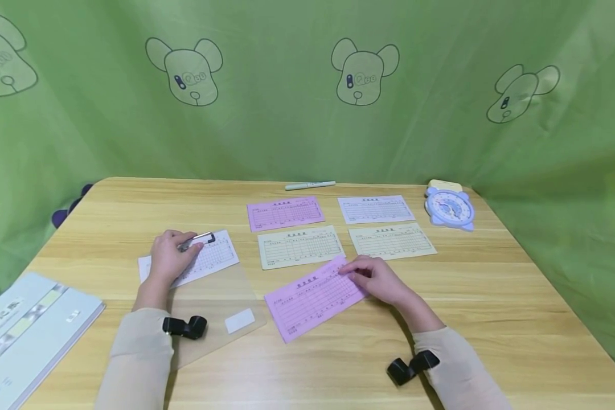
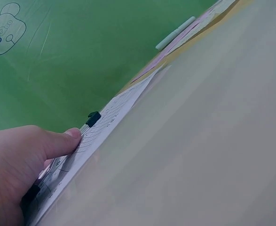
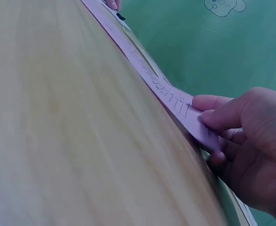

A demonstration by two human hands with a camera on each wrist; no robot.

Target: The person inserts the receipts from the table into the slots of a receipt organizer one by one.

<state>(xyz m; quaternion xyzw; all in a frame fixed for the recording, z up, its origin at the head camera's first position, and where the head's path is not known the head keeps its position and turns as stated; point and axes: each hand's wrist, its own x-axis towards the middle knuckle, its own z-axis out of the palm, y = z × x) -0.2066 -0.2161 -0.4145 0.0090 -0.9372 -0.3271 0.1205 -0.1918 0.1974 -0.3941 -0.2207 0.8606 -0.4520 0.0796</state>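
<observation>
At the left lies a see-through clipboard with a white printed form near its top. My left hand grips the metal clip, its thumb lying along it in the left wrist view. Part of the form is hidden under that hand. To the right, my right hand pinches the upper right corner of a pink printed form between thumb and fingers. In the right wrist view this corner of the pink form is lifted and slightly bent off the table.
Behind the hands lie another pink form, a pale green form, a white form and a cream form. A pen and a blue dial clock are farther back. A grey-white folder lies at left.
</observation>
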